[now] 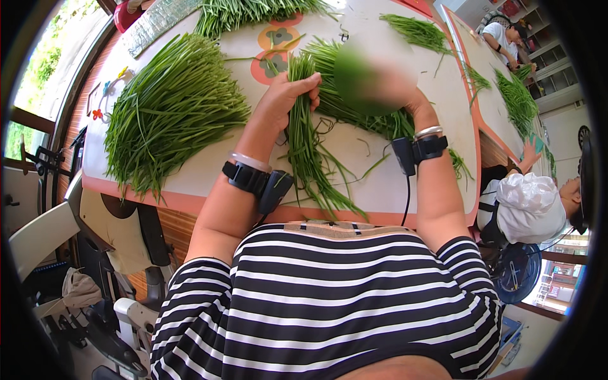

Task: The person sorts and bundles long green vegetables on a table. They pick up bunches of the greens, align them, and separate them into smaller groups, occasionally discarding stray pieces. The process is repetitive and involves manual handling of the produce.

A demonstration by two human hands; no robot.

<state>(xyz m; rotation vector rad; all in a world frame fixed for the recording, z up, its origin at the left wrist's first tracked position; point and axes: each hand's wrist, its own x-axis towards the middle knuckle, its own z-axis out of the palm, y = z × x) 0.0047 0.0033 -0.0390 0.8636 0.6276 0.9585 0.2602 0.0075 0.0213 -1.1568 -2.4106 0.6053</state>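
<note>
Striped black-and-white shirt (354, 297) fills the bottom of my feed; beyond it a white table (383, 199) edged in pinkish orange bears a large heap of green stalks (174, 114) at left. Mid-table, the left hand (282, 98) has its fingers closed around a drooping bunch (304, 142), while blur over the right hand (392, 85) means I cannot tell its grip. Left lies a bright window (47, 66); right, a person in white (529, 206) and a blue fan (518, 272).
</note>
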